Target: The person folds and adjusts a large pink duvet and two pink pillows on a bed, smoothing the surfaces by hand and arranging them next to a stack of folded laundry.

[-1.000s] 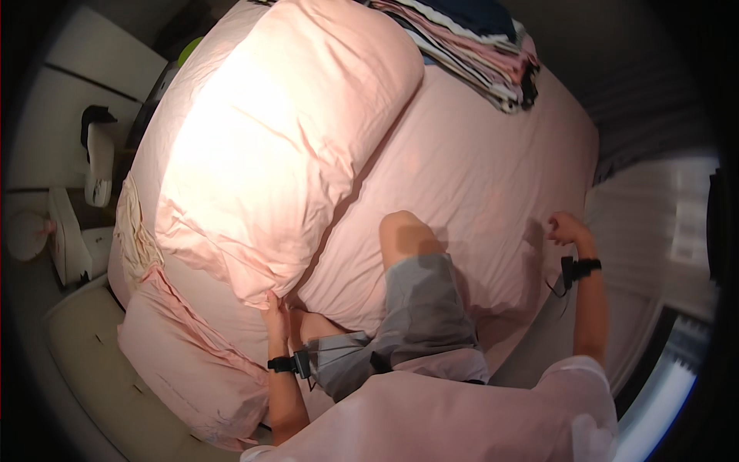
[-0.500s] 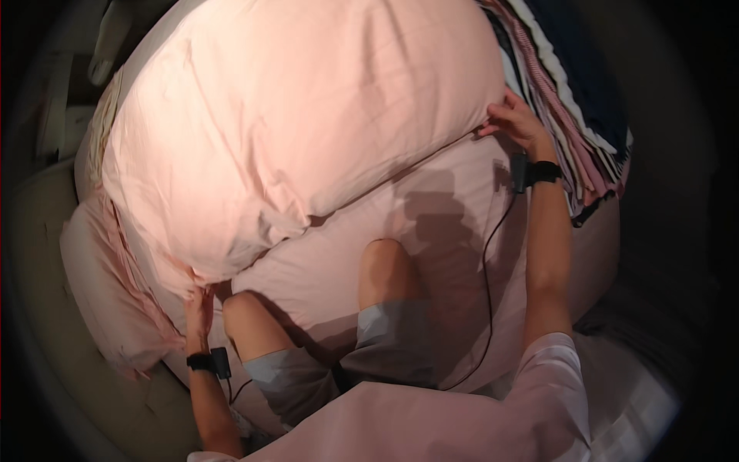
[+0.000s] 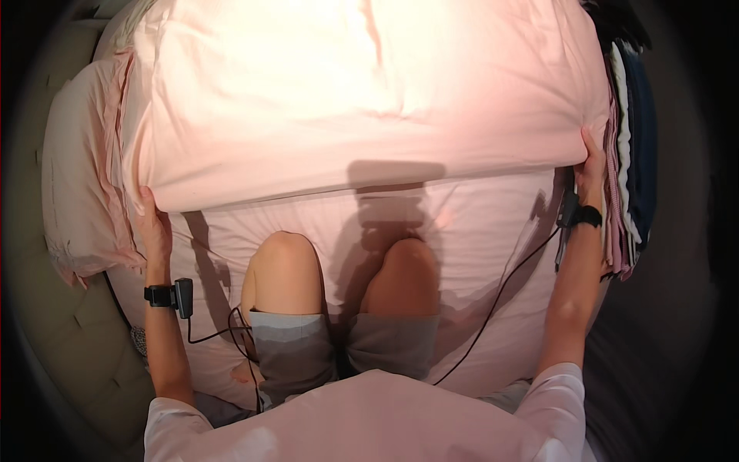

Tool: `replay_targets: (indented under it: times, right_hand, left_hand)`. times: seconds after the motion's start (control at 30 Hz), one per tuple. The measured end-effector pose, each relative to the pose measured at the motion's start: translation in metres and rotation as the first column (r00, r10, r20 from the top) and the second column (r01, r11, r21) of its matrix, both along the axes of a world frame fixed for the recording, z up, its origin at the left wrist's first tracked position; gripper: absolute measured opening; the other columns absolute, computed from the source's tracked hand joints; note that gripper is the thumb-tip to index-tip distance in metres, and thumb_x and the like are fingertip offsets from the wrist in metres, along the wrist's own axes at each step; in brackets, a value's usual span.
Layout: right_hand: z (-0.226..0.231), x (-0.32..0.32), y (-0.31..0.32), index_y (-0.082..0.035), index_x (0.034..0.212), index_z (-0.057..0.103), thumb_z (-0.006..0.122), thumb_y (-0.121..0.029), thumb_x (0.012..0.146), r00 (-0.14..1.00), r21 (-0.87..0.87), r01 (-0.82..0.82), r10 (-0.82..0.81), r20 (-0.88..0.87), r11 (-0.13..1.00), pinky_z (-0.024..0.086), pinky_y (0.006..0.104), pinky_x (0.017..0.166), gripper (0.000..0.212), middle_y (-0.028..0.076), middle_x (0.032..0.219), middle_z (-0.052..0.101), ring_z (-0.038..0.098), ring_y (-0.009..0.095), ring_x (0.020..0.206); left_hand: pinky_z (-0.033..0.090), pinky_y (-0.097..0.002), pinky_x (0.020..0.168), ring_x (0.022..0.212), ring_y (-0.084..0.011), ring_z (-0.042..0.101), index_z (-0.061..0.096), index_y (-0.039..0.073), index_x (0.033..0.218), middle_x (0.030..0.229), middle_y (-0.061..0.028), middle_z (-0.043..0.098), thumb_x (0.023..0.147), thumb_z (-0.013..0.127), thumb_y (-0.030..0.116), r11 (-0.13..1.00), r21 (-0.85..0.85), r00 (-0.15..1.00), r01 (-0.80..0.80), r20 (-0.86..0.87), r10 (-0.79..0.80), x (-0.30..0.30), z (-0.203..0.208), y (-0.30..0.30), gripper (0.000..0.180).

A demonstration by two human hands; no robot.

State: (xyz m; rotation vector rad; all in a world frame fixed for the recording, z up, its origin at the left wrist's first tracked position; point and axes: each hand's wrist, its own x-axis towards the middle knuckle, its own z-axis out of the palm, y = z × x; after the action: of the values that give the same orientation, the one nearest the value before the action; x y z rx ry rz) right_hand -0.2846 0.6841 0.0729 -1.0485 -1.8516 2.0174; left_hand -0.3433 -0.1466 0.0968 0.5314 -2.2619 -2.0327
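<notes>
A large, puffy pink quilt (image 3: 331, 146) spreads before me, its near edge running almost straight between my hands. At its near left corner my left hand (image 3: 155, 227) is closed on the edge, with the thumb showing on top and the fingers mostly hidden beneath. My right hand (image 3: 590, 168) grips the near right corner in the same way. Below the quilt lies a pink bed sheet (image 3: 493, 219) with fine wrinkles, and my knees rest on it. What the quilt covers farther off is hidden.
A pink pillow (image 3: 81, 173) lies at the left, beside a padded beige headboard (image 3: 35, 308). Stacked folded clothes (image 3: 635, 146) stand along the right side of the bed, close to my right hand. Black cables (image 3: 504, 285) run from both wrist devices toward my lap.
The quilt's near edge has gone from slanted and bunched to nearly level and smooth. My hands have spread apart, and my right hand has closed on the corner. The view has turned.
</notes>
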Motion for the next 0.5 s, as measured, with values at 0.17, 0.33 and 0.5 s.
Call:
replay_targets:
  times: [0.17, 0.33, 0.5]
  right_hand:
    - [0.001, 0.017, -0.006, 0.008, 0.135, 0.050, 0.070, -0.022, 0.093, 0.998, -0.288, 0.011, -0.028, -0.056, 0.958, 0.041, 0.0383, 0.107, 0.055, 0.015, 0.129, 0.062, 0.059, 0.026, 0.119]
    - [0.000, 0.054, 0.079, -0.002, 0.115, 0.060, 0.075, -0.017, 0.088, 0.991, -0.050, -0.091, 0.086, -0.098, 0.995, 0.049, 0.0278, 0.087, 0.034, 0.008, 0.103, 0.064, 0.061, 0.016, 0.098]
    - [-0.030, 0.043, -0.085, -0.001, 0.122, 0.051, 0.076, -0.014, 0.087, 0.664, -0.264, 0.559, -0.615, -0.425, 0.786, 0.050, 0.0284, 0.078, 0.045, 0.008, 0.105, 0.060, 0.059, 0.015, 0.092]
  left_hand:
    - [0.043, -0.0329, 0.101, 0.116, -0.0196, 0.055, 0.042, -0.006, 0.141, 0.129, -0.0106, 0.058, 0.100, 0.061, 0.031, 0.959, 0.282, 0.991, -0.009, 0.131, -0.029, 0.036, 0.015, 0.004, 0.058]
    - [0.046, -0.0341, 0.091, 0.105, -0.0239, 0.060, 0.053, -0.002, 0.124, 0.118, -0.0140, 0.061, 0.092, 0.067, 0.008, 0.684, -0.701, 0.979, -0.200, -0.164, 0.117, 0.041, 0.029, 0.073, 0.036]
    - [0.047, -0.0414, 0.098, 0.114, -0.0327, 0.059, 0.062, -0.001, 0.115, 0.121, -0.0191, 0.060, 0.080, 0.071, -0.004, 0.249, -0.899, 0.443, 0.360, -0.070, -0.894, 0.013, 0.134, 0.297, 0.036]
